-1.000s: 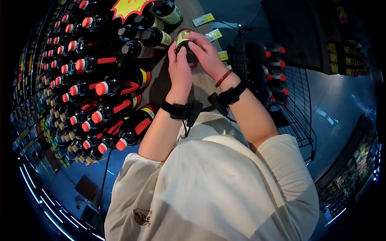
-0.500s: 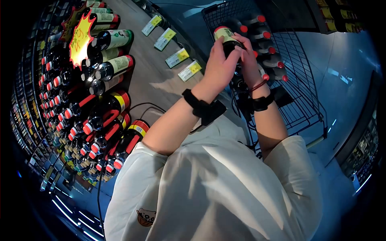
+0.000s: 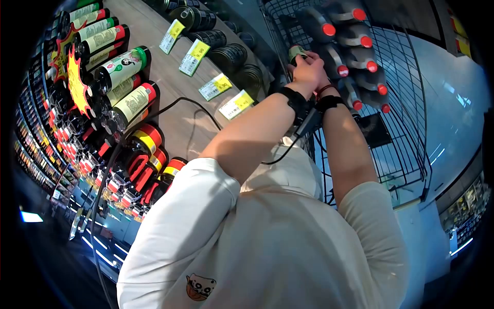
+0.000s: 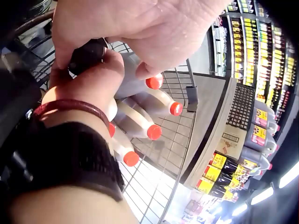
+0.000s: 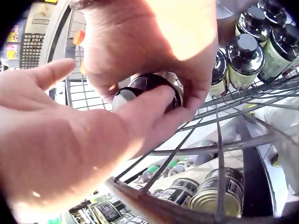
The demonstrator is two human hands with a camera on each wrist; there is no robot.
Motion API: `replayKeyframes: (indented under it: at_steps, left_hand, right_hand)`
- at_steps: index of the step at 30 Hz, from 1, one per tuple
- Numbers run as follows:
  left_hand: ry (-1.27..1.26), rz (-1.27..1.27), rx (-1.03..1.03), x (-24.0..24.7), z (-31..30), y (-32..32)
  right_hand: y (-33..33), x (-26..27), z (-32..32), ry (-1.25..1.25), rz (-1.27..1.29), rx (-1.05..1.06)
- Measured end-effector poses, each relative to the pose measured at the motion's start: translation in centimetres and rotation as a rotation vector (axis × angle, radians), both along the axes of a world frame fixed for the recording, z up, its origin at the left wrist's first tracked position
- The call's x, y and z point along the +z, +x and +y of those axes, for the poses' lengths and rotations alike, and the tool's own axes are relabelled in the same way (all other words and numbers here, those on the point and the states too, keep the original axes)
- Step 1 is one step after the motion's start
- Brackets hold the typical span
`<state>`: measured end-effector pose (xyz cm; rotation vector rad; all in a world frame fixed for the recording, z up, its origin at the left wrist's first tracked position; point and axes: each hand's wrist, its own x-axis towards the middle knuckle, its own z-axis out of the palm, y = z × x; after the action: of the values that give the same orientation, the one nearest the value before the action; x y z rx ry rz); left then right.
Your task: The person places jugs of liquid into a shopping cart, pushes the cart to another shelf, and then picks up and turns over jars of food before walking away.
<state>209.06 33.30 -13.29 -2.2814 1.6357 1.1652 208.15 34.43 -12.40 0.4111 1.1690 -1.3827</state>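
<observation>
Head view: state of the hands?

Reply: Both are closed round one dark bottle [image 3: 297, 51]. The left hand [image 3: 307, 73] covers it from above. The right hand [image 4: 86, 88], wearing a red bracelet, grips it from the side, thumb across the glass. The bottle is held at the near edge of the wire cart [image 3: 406, 129], just beside the red-capped bottles [image 3: 355, 38] lying there.

Query: Difference from the earlier frames?

Reply: One second ago the bottle was at the wooden shelf [image 3: 170, 98], next to the dark-capped row. Half a second ago it was held up in front of the cart. It now sits lower, close against the red caps, and both arms have swung away from the shelf.

Query: What do the wrist views add?

Reply: The left wrist view shows the cart's mesh floor beneath the red-capped bottles, and store shelving beyond. The right wrist view shows the bottle's round base between the fingers. Through the wires it also shows cans [image 5: 219, 191] and labelled dark bottles [image 5: 245, 60], which the head view does not resolve. Only the head view shows the price tags [image 3: 235, 104]. Whether the bottle rests on anything cannot be determined.
</observation>
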Motion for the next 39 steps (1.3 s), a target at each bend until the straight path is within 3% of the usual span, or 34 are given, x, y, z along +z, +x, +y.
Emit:
replayKeyframes:
  at_steps: [1,2,3,4,5,7,9,11,13,16,18,19,21,23,24,25,26,27,29,31,34,35,36,39]
  left_hand:
    - [-0.003,-0.008,0.01,-0.4,-0.3,0.1]
    - [0.051,0.033,-0.11,0.3,-0.9,0.3]
    - [0.106,0.074,-0.229,1.5,-1.5,0.4]
    - [0.046,-0.054,-0.338,3.5,-2.4,-0.1]
    - [0.089,0.209,-0.169,7.5,-4.4,0.7]
    - [0.101,0.48,-0.027,11.0,-5.5,1.5]
    - [0.075,0.55,-0.211,13.5,-6.9,2.5]
    - [0.116,0.644,-0.176,18.5,-9.0,3.9]
    - [0.38,0.852,-0.065,23.9,-12.0,5.7]
    - [0.266,0.914,-0.107,27.0,-15.0,9.2]
    - [0.199,0.952,-0.099,30.2,-17.2,12.3]
    - [0.214,0.962,0.006,31.4,-18.2,13.9]
    - [0.202,1.031,0.162,33.4,-19.8,17.2]
    - [0.067,1.146,0.408,34.3,-20.5,20.6]
    - [0.043,1.171,0.416,34.2,-20.6,22.5]
    - [-0.073,1.183,0.595,33.9,-20.6,24.4]
    - [-0.184,1.19,0.775,33.7,-20.6,25.8]
    - [-0.275,1.155,0.92,34.0,-20.4,26.9]
    - [-0.416,1.037,1.024,33.0,-20.2,29.5]
    - [-0.496,0.978,1.004,32.1,-20.2,30.7]
    - [-0.633,0.996,0.934,30.4,-21.9,33.7]
    - [-0.693,1.069,0.881,30.7,-22.6,34.9]
    - [-0.56,1.067,0.994,33.0,-22.9,34.6]
    - [-0.66,1.143,0.89,32.1,-23.9,35.0]
  right_hand:
    - [0.3,-0.9,-0.6,0.032,0.442,0.162]
    - [0.9,-1.7,-1.0,0.054,0.883,0.324]
    - [1.1,-2.5,-1.1,0.099,0.887,0.362]
    - [1.0,-3.2,-1.2,0.12,0.77,0.357]
    - [1.1,-3.9,-1.3,0.142,0.672,0.35]
    - [0.7,-5.3,-2.0,0.171,0.504,0.329]
    - [0.3,-6.4,-1.9,0.188,0.415,0.332]
    - [-0.2,-7.6,-1.9,0.2,0.359,0.349]
    - [-0.6,-8.1,-1.7,0.22,0.293,0.369]
    - [-1.4,-9.0,-1.4,0.254,0.225,0.405]
    - [-2.3,-6.6,-1.8,0.262,0.204,0.395]
    - [-2.9,-3.5,-2.1,0.261,0.202,0.384]
    - [-2.6,2.3,-3.6,0.399,0.34,0.382]
    - [-3.2,5.7,-5.2,0.46,0.663,0.574]
    - [-2.6,9.1,-6.8,0.374,0.725,0.53]
    - [-1.1,13.5,-8.7,0.289,0.783,0.482]
    - [1.8,20.2,-11.6,0.166,0.717,0.301]
    - [3.3,22.5,-13.5,0.046,0.757,0.304]
    - [8.0,29.6,-17.5,-0.161,0.796,0.365]
    - [10.6,31.3,-19.4,-0.247,0.768,0.423]
    - [17.3,33.0,-23.9,-0.413,0.69,0.743]
    - [21.5,33.5,-25.9,-0.43,0.679,0.745]
    - [23.1,33.5,-26.8,-0.392,0.68,0.786]
    - [25.7,34.3,-27.3,-0.439,0.522,0.783]
